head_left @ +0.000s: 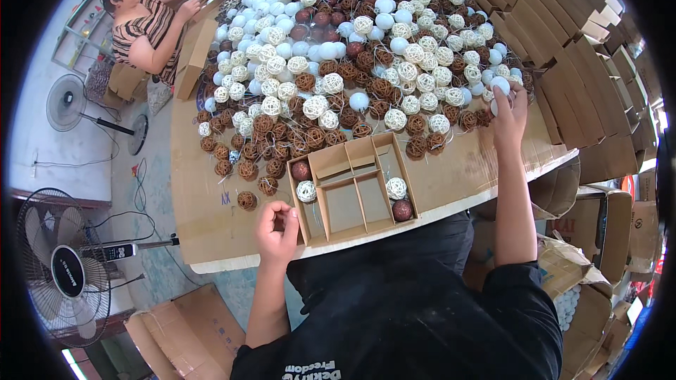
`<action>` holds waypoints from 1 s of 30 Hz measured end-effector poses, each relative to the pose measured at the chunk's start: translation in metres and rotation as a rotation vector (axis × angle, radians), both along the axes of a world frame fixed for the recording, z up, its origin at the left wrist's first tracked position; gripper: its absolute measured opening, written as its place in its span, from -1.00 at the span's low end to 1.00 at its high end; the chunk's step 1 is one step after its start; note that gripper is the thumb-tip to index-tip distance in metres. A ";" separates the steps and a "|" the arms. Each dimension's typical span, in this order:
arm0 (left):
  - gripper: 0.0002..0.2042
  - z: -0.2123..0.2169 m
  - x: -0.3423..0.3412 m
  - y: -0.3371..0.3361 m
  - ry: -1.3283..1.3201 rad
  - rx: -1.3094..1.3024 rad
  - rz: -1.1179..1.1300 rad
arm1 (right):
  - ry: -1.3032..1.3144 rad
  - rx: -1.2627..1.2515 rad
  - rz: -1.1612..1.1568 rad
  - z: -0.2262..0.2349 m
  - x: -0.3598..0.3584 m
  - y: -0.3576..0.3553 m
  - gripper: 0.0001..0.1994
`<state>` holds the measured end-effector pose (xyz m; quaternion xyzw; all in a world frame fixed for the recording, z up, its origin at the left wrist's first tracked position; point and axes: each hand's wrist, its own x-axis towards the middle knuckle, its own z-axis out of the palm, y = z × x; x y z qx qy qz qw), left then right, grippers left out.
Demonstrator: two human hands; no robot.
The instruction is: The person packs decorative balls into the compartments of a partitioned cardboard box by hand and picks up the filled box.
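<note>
Currently the left hand (pixel 277 229) rests at the near edge of the worktop (pixel 211 239), its grip curled nearly closed against the near left corner of the divided cardboard tray (pixel 352 190), steadying it; whether the fingers pinch the tray wall I cannot tell.

Right hand (pixel 508 109) is stretched out to the right edge of the worktop, grip pinched on a smooth white ball (pixel 501 84) at the fringe of the big ball pile (pixel 352 56).

Tray holds four balls so far: a dark red ball (pixel 301 169) and a white woven ball (pixel 306 191) in the left cells, another white woven ball (pixel 396 188) and a dark red one (pixel 402 210) on the right. Middle cells empty.

Risks, as judged:
- Tray sits right at the near edge, and a nudge from the left hand could tip it off.
- Pile is loose and crowded to the right edge, so pulling one ball may set neighbours rolling off toward the stacked cardboard boxes (pixel 577 63).
- Thin strands seem to link some balls, and a snag could drag extras along.
- Long reach gives a weak hold on a smooth ball.
</note>
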<state>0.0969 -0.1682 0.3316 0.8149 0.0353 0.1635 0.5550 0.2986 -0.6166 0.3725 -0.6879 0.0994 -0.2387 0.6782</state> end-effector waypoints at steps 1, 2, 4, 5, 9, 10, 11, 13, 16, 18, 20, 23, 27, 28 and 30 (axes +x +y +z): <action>-0.89 0.002 0.001 0.000 -0.038 -0.005 0.003 | -0.047 -0.061 0.050 0.006 -0.007 0.005 -0.61; -0.90 0.004 0.002 0.000 -0.077 -0.010 0.006 | -0.095 -0.123 0.099 0.011 -0.015 0.011 -0.61; -0.88 0.020 0.005 -0.009 -0.117 0.032 0.004 | -0.133 -0.316 0.270 0.025 -0.041 0.034 -0.57; -0.87 0.031 0.005 -0.016 -0.165 0.070 -0.027 | -0.179 -0.494 0.401 0.042 -0.057 0.053 -0.57; -0.58 0.081 0.014 -0.056 -0.251 0.278 -0.278 | -0.094 -0.604 1.111 0.072 -0.103 0.116 -0.50; -0.52 0.086 0.022 -0.064 -0.281 0.333 -0.370 | -0.092 -0.542 1.218 0.071 -0.110 0.127 -0.49; -0.46 0.093 0.027 -0.070 -0.310 0.394 -0.456 | -0.125 -0.530 1.213 0.064 -0.114 0.138 -0.46; -0.46 0.098 0.029 -0.072 -0.282 0.409 -0.513 | -0.167 -0.503 1.159 0.055 -0.120 0.154 -0.43; -0.57 0.094 0.028 -0.065 -0.258 0.370 -0.441 | 0.064 -0.362 1.093 0.062 -0.131 0.163 -0.45; -0.62 0.102 0.023 -0.057 -0.212 0.364 -0.353 | 0.081 -0.365 0.971 0.051 -0.129 0.160 -0.39; -0.63 0.095 0.022 -0.042 -0.155 0.280 -0.291 | 0.320 -0.265 0.911 0.053 -0.123 0.148 -0.29; -0.67 0.086 0.018 -0.016 0.041 0.166 -0.272 | 0.020 -0.261 0.753 0.042 -0.112 0.140 -0.34; -0.63 0.083 0.018 -0.012 0.180 0.474 -0.267 | 0.216 -0.424 0.767 0.061 -0.106 0.137 -0.40; -0.63 0.079 0.017 -0.015 0.201 0.481 -0.266 | 0.232 -0.515 0.688 0.056 -0.105 0.140 -0.43; -0.65 0.074 0.014 -0.023 0.207 0.564 -0.268 | 0.248 -0.608 0.612 0.048 -0.105 0.144 -0.46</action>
